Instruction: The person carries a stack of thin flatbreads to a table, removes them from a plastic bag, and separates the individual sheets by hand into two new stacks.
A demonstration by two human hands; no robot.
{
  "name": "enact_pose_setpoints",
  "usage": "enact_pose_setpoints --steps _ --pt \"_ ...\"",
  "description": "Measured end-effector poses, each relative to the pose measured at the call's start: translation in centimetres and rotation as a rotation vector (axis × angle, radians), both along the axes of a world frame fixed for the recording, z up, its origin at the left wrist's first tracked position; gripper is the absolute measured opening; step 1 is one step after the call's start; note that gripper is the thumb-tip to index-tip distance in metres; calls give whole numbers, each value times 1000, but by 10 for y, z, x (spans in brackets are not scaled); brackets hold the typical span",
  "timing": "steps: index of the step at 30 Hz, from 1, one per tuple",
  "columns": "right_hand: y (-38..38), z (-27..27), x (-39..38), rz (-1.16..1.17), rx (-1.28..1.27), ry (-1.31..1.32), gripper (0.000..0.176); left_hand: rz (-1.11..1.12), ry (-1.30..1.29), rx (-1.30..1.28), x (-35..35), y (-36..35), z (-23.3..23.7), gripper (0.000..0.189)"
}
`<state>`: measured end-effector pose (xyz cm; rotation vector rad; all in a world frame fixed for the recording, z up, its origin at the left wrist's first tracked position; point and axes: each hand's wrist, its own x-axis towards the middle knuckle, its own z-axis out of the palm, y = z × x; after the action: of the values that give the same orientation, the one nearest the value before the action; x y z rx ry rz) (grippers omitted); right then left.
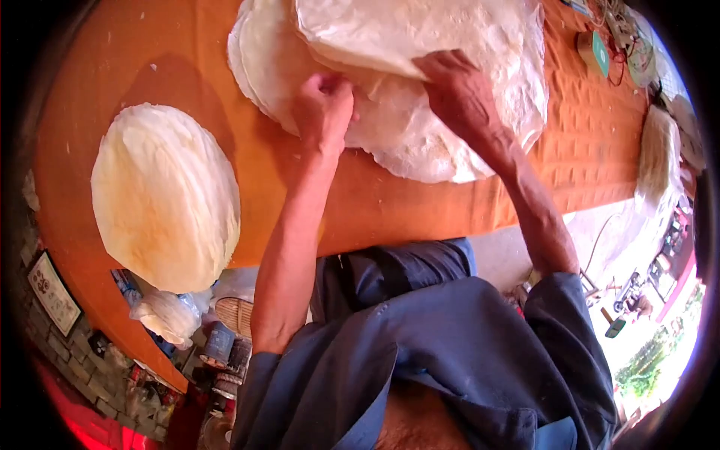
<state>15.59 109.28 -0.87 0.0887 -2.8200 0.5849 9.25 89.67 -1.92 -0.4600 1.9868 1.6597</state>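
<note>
A wide heap of thin, pale, round sheets (480, 97) lies at the top centre on an orange cloth (405, 214). My right hand (459, 88) is closed on the edge of the upper sheet (375, 30), which is lifted a little off those below. To its left, my left hand (327, 105) is curled over the sheets, its fingertips turned away; whether it grips anything is hidden. A separate stack of pale round sheets (165, 195) rests on the cloth at the left.
Wires and a green and white round object (594, 52) are at the top right. A bundle in clear plastic (660, 150) sits at the table's right end. Below the left stack are a plastic bag (166, 316), a wicker basket (234, 315) and a blue tin (219, 341).
</note>
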Motion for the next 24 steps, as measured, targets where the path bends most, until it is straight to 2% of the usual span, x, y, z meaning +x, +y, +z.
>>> enact_pose_setpoints --steps 2,6,8,11,14,17,19,21,22,23,24 --pt "4 7 1 -34 16 -41 18 68 103 -1 1 2 -4 13" --pt "-10 1 -11 -33 4 5 8 23 2 30 -8 -4 -4 17" --pt "-15 -4 -1 -27 -8 1 13 -74 -52 4 -19 -6 -4 20" --pt "-14 -4 4 -10 -18 54 16 -91 -39 125 -21 -8 0 26" --pt "-17 -6 7 -21 35 42 28 -34 -118 521 -23 5 15 28" --pt "-28 7 15 -30 11 -4 46 -114 -218 771 -35 6 11 31" --pt "-30 -5 12 -108 48 70 37 -124 -166 818 -36 9 11 27" --pt "-20 -8 -2 -87 67 52 23 -131 -138 864 -35 6 10 26" --pt "-11 3 -7 -104 147 -146 21 -69 -134 877 -29 0 14 23" --pt "9 9 -16 -75 289 -213 21 -36 -152 796 -20 -11 18 21" --pt "21 20 -23 -66 891 -143 5 -3 -172 715 -9 -26 19 20"
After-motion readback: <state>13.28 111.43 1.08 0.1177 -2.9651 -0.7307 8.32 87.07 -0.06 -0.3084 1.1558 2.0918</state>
